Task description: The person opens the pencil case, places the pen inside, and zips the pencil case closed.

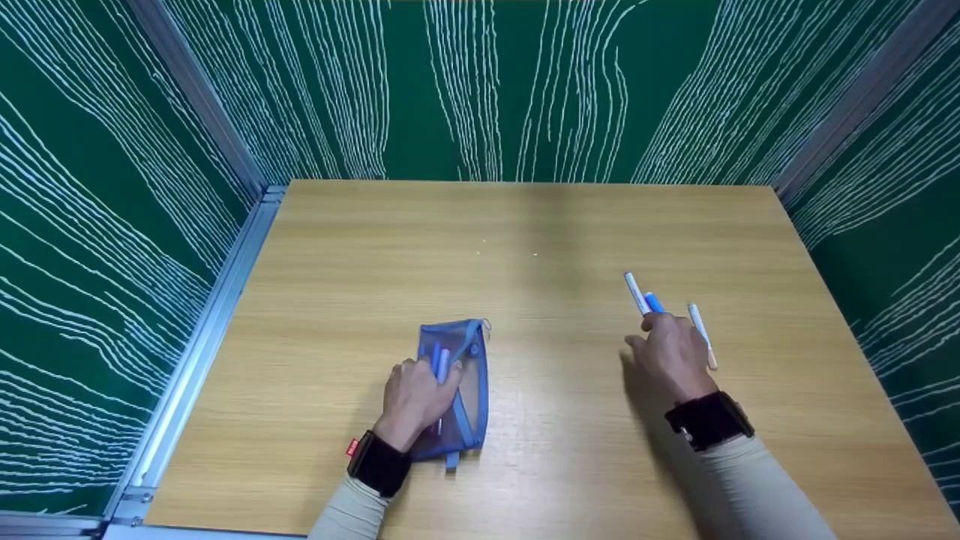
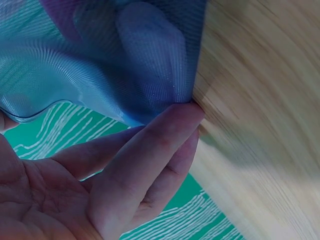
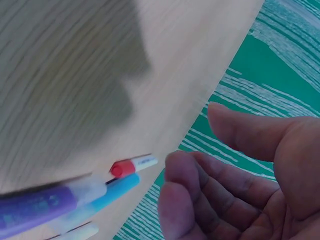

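A blue mesh zip pencil case [image 1: 470, 379] lies on the table with several markers [image 1: 444, 360] inside it. My left hand [image 1: 416, 394] grips the case along its left side. Up close in the left wrist view, the fingertips press against the lower edge of the mesh. My right hand [image 1: 675, 352] hovers just over loose markers, thumb apart from loosely bent fingers, holding nothing. In the right wrist view a purple marker [image 3: 37, 212], a blue one [image 3: 117, 192] and a red-capped one [image 3: 134, 166] lie beside that hand.
A white marker [image 1: 700, 330] lies just right of my right hand. The wooden table [image 1: 405, 255] is bounded by green panels [image 1: 514, 90] with white lines, and a metal rail [image 1: 202, 330] runs along its left edge. Tiny pale specks dot the tabletop.
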Motion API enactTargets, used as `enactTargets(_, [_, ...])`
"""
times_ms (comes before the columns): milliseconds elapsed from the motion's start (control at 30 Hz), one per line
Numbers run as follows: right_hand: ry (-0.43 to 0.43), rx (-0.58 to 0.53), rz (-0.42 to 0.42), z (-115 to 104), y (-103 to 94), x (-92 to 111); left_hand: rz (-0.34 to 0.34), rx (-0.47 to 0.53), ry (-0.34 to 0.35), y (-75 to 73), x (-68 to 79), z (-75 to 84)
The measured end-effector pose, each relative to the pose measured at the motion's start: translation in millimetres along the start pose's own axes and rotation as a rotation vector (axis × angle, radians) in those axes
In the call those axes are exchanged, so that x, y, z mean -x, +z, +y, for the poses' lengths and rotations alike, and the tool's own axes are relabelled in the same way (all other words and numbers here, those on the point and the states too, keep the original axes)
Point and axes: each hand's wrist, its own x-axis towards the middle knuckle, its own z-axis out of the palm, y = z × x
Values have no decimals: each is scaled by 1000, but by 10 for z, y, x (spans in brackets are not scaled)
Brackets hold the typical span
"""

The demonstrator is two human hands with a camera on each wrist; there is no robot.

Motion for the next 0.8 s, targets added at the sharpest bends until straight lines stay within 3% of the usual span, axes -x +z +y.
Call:
enactTargets(600, [85,133,-78,346,-64,-118,-27,23,-14,-2,-6,-15])
enactTargets(800, [115,157,-146,415,-79,-104,-30,30,-22,-8,0,-12])
